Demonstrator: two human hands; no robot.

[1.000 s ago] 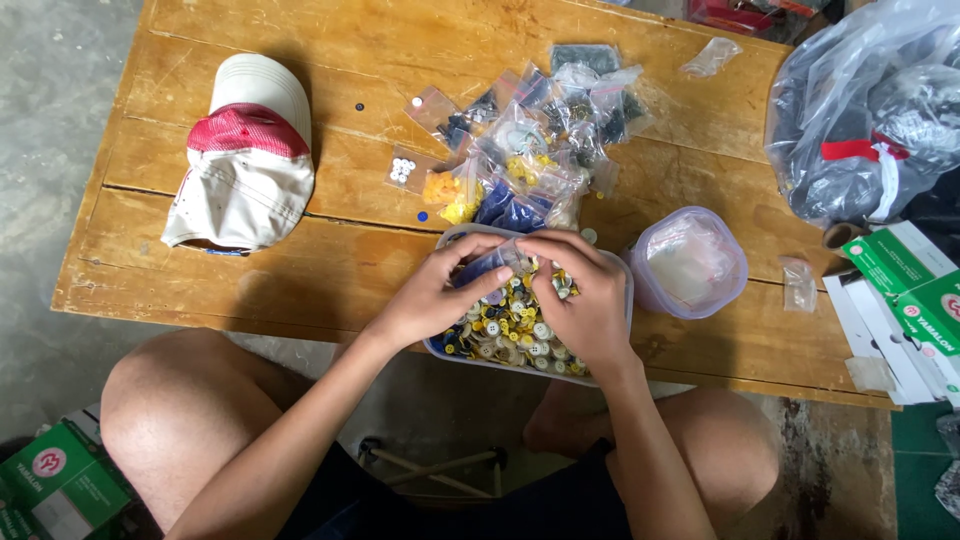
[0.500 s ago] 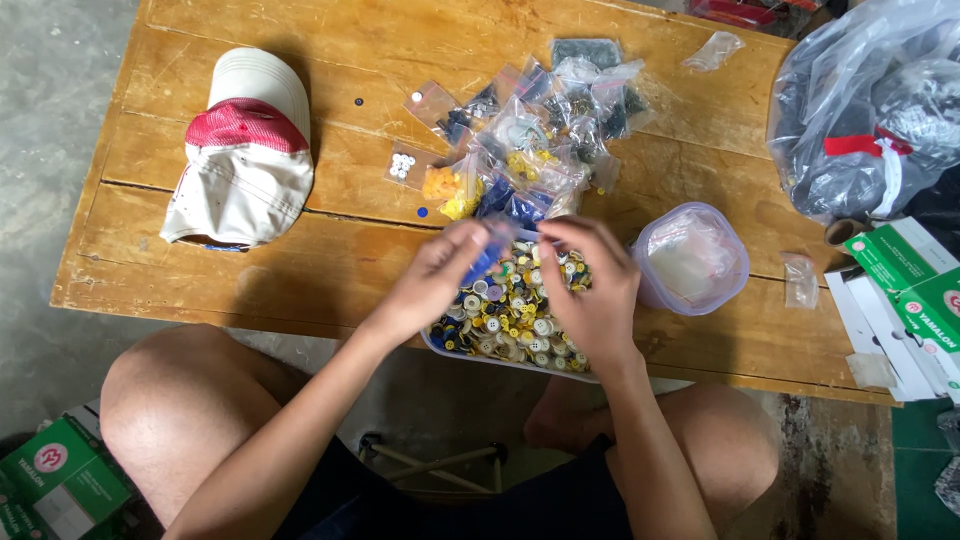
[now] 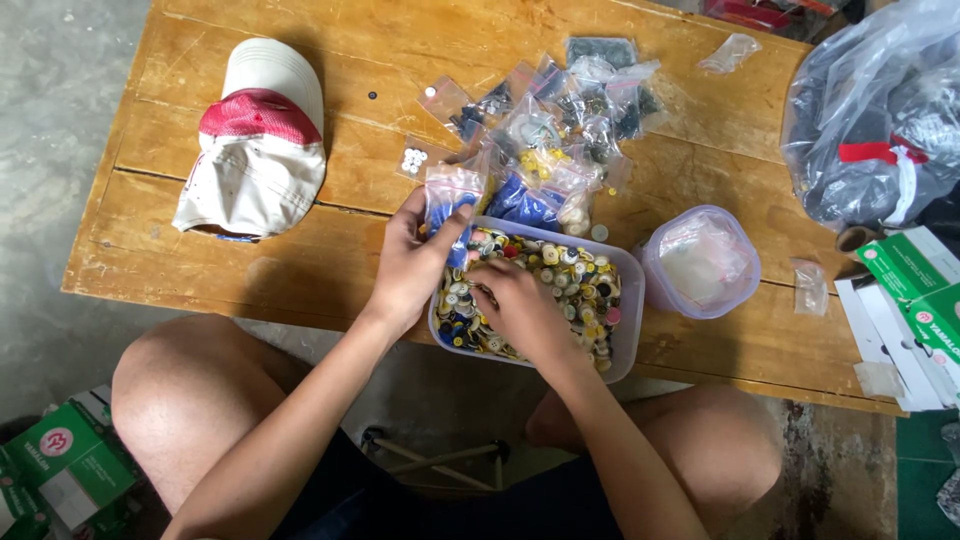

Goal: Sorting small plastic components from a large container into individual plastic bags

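Since half a second earlier, both hands had separated: the left hand (image 3: 412, 268) had risen toward the upper left edge of the tub (image 3: 622, 345), and the right hand (image 3: 520, 310) had sunk into the buttons (image 3: 580, 290). Left's grip pinched a small clear bag (image 3: 450, 200) holding blue pieces, thumb on one side and fingers behind, held upright just above the tub's far left corner. Right's fingers were curled down among the buttons; whether they pinched one could not be told.

At frame centre the tub sat on the wooden surface (image 3: 250, 270), near its front edge, filled with mixed buttons, mostly yellow, white and dark. Just beyond it, toward the upper middle, lay a heap of small bags (image 3: 570, 130) with sorted pieces, touching the tub's far rim. Right of the tub stood a round lidded container (image 3: 700, 262), close beside it. A white and red cap (image 3: 255, 150) lay in the upper left, well apart from the hands. A large plastic sack (image 3: 870, 120) filled the upper right corner, with green boxes (image 3: 915, 280) below it at the right edge.
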